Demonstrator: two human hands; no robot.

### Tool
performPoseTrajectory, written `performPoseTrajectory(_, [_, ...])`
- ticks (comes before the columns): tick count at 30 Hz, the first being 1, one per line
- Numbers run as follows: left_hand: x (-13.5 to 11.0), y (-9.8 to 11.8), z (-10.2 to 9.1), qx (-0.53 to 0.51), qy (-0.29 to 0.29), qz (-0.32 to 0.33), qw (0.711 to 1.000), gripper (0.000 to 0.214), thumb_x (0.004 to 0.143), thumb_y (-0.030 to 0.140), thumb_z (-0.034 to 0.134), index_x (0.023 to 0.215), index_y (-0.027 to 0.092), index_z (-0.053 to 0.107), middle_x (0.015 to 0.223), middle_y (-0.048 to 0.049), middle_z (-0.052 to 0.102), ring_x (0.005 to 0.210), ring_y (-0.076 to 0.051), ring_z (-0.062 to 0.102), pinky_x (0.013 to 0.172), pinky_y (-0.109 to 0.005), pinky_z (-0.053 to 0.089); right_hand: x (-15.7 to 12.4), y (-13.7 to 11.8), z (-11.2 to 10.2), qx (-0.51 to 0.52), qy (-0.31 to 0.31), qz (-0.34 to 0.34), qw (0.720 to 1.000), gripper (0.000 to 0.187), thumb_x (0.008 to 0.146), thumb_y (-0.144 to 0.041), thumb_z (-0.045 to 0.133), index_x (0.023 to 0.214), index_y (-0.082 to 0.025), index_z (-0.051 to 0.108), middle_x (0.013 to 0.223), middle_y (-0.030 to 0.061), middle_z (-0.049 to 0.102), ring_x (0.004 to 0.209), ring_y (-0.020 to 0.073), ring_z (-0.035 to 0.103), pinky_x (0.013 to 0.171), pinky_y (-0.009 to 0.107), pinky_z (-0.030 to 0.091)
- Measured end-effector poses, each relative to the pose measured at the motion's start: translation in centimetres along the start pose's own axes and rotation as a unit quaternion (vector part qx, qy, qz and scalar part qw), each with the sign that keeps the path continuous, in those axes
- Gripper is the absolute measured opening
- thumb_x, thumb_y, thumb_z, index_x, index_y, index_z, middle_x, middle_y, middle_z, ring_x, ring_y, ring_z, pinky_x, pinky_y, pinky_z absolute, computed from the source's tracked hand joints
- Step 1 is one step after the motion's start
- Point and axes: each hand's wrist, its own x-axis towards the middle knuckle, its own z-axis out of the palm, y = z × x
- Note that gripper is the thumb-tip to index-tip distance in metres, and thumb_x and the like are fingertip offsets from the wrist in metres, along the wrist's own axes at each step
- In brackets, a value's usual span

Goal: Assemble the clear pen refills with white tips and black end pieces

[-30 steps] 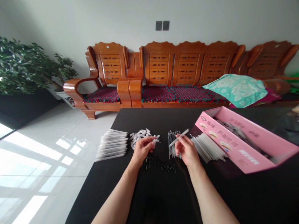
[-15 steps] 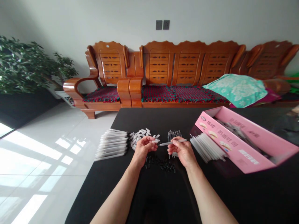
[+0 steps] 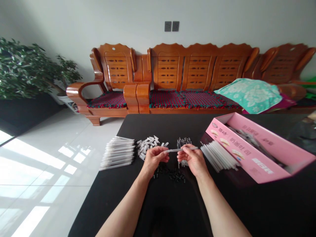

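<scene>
A pale pen barrel (image 3: 175, 150) lies level between my hands above the table. My right hand (image 3: 194, 159) is closed on it, thumb and fingers pinching its right part. Fingers pinched, my left hand (image 3: 153, 160) holds a small whitish pen cap (image 3: 168, 151) against the barrel's left end; the fingers partly hide it. Loose white caps (image 3: 149, 144) are heaped beyond my left hand. Small black plugs (image 3: 177, 175) lie scattered below both hands. Thin dark-tipped pen refills (image 3: 184, 141) sit behind my right hand, which partly covers them.
Whitish pens with dark ends (image 3: 118, 153) are stacked at the left of the black table (image 3: 168, 207). White tubes (image 3: 219, 156) lie right of my right hand, beside a long pink box (image 3: 247, 154) with contents inside. A wooden sofa (image 3: 168, 70) stands behind the table.
My left hand has moved slightly right, bringing the cap up to the barrel's end; the gap between them has closed. The barrel has tilted to nearly level.
</scene>
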Motion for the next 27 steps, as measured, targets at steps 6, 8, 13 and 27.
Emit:
performPoseTrajectory(6, [0.0, -0.4, 0.4, 0.09, -0.004, 0.043, 0.995, 0.044, 0.075, 0.042, 0.076, 0.102, 0.007, 0.071, 0.072, -0.0076, 0.071, 0.063, -0.017, 0.068, 0.06, -0.026, 0.058, 0.1, 0.2, -0.1, -0.009, 0.004, 0.007, 1.0, 0.026, 0.075, -0.035, 0.078, 0.086, -0.015, 0.066, 0.066, 0.0047, 0.073, 0.051, 0.019, 0.07, 0.047, 0.029, 0.059])
performPoseTrajectory(8, [-0.2, -0.4, 0.6, 0.144, -0.004, 0.059, 0.988, 0.041, 0.08, 0.04, 0.071, 0.105, 0.008, 0.071, 0.07, -0.0073, 0.072, 0.062, -0.017, 0.068, 0.06, -0.026, 0.057, 0.1, 0.2, -0.1, -0.009, 0.007, 0.01, 1.0, 0.027, 0.075, -0.036, 0.079, 0.086, -0.015, 0.066, 0.065, 0.0046, 0.073, 0.051, 0.0188, 0.07, 0.046, 0.028, 0.059])
performPoseTrajectory(13, [-0.8, 0.1, 0.9, 0.316, -0.012, 0.121, 0.941, 0.024, 0.09, 0.031, 0.059, 0.1, 0.015, 0.073, 0.072, -0.0041, 0.071, 0.059, -0.013, 0.067, 0.058, -0.021, 0.053, 0.1, 0.3, -0.4, 0.0, 0.015, 0.022, 1.0, 0.026, 0.073, -0.035, 0.08, 0.083, -0.015, 0.066, 0.064, 0.004, 0.073, 0.049, 0.0181, 0.069, 0.044, 0.027, 0.059])
performPoseTrajectory(27, [-2.0, -0.2, 3.2, 0.507, 0.008, 0.269, 0.819, 0.029, 0.097, 0.025, 0.046, 0.075, 0.018, 0.063, 0.067, -0.0026, 0.056, 0.058, -0.011, 0.051, 0.057, -0.022, 0.036, 0.3, -0.1, -1.6, 0.027, 0.043, 0.078, 0.996, 0.023, 0.066, -0.031, 0.083, 0.073, -0.015, 0.068, 0.055, 0.0021, 0.07, 0.042, 0.0161, 0.066, 0.038, 0.023, 0.056])
